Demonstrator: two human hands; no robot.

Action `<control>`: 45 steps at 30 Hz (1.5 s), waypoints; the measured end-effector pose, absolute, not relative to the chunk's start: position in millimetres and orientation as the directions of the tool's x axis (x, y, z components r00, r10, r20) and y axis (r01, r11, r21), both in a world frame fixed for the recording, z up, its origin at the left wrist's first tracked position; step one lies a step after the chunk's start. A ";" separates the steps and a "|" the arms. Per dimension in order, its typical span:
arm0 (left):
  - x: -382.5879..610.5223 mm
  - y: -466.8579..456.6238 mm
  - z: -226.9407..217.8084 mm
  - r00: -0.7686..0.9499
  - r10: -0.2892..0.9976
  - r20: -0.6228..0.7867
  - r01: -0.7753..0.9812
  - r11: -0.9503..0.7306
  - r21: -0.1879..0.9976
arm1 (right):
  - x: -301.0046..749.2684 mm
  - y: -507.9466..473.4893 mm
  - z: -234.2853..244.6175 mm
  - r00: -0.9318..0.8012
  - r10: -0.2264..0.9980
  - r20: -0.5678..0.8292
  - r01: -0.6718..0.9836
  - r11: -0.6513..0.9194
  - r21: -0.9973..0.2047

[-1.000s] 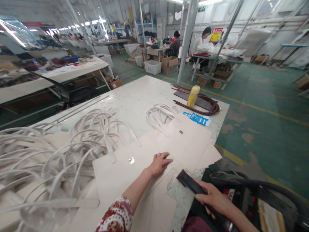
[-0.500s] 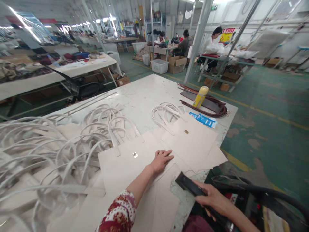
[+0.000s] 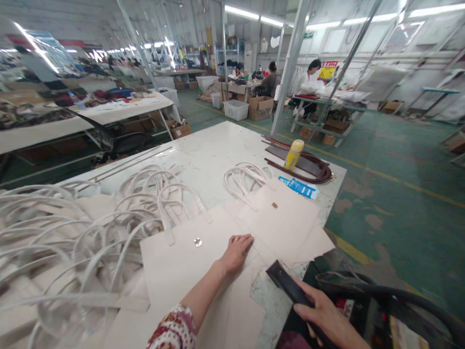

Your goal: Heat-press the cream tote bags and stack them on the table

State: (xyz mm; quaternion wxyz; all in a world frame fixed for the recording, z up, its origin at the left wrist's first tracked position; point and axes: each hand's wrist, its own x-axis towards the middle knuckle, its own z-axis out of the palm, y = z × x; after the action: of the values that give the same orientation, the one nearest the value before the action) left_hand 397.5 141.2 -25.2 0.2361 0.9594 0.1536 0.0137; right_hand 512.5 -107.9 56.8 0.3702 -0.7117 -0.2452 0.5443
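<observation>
My left hand (image 3: 236, 252) lies palm down, fingers stretched out, at the right edge of a cream bag panel (image 3: 170, 269) with a strap handle and a small shiny metal plate (image 3: 197, 242). My right hand (image 3: 321, 310) is closed around a long black tool (image 3: 285, 281) with a flat, wide head; its exact kind is unclear. The tool's head is over the table edge, near the panels' lower corner. Right of my left hand, another cream bag panel (image 3: 290, 225) with a gold plate overlaps other panels.
Many cream panels with looped handles (image 3: 98, 232) pile up at left. Across the white table (image 3: 214, 145) are a yellow bottle (image 3: 293, 155), a blue packet (image 3: 300, 187) and brown straps (image 3: 316, 180). Beside the table's right edge are a black hose (image 3: 392, 291) and machine parts. People sit at tables beyond.
The view has tilted up slightly and turned a little right. My left hand's fingers have drawn closer together on the panel. The black tool stays in my right hand.
</observation>
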 end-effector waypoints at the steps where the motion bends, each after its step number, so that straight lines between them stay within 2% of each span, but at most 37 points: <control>1: 402.1 138.0 -26.2 0.941 0.335 -0.041 0.317 -0.836 0.449 | 515.1 -114.0 54.5 0.304 0.736 -0.605 -0.080 -0.613 -0.786; 4: 420.6 129.3 -33.0 0.922 0.386 -0.039 0.369 -0.842 0.394 | 515.2 -118.1 47.0 0.270 0.732 -0.626 -0.146 -0.611 -0.778; 9: 435.5 132.5 -42.4 0.961 0.270 -0.064 0.275 -0.893 0.355 | 504.4 -86.3 36.9 0.283 0.766 -0.578 -0.172 -0.552 -0.816; 15: 432.3 153.4 -37.5 0.976 0.205 -0.077 0.219 -0.907 0.361 | 507.5 -42.4 34.9 0.358 0.802 -0.479 -0.115 -0.471 -0.875; 20: 434.8 156.5 -37.4 0.969 0.233 -0.084 0.248 -0.893 0.375 | 516.5 -83.2 38.0 0.413 0.743 -0.526 -0.141 -0.519 -0.843; 26: 434.5 154.9 -40.2 0.963 0.255 -0.089 0.269 -0.877 0.397 | 535.7 -158.3 37.3 0.500 0.590 -0.634 -0.276 -0.585 -0.762; 32: 438.2 154.7 -39.3 0.960 0.262 -0.094 0.277 -0.870 0.407 | 535.0 -132.7 33.9 0.409 0.724 -0.556 -0.273 -0.484 -0.832; 38: 443.5 137.8 -33.8 0.936 0.342 -0.087 0.347 -0.849 0.398 | 528.2 -92.6 37.6 0.465 0.726 -0.507 -0.235 -0.451 -0.861; 41: 440.0 126.3 -29.0 0.921 0.383 -0.065 0.378 -0.842 0.384 | 531.1 -105.4 41.4 0.491 0.722 -0.487 -0.226 -0.435 -0.872; 45: 441.7 116.0 -20.0 0.901 0.432 -0.042 0.421 -0.845 0.331 | 545.9 -138.8 34.8 0.507 0.681 -0.528 -0.264 -0.460 -0.848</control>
State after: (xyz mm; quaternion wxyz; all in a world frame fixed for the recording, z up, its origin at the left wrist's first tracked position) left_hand 441.7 116.0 -20.0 0.1684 0.9602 0.2221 0.0170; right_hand 545.9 -138.8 34.8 0.4985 -0.7108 -0.1467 0.4741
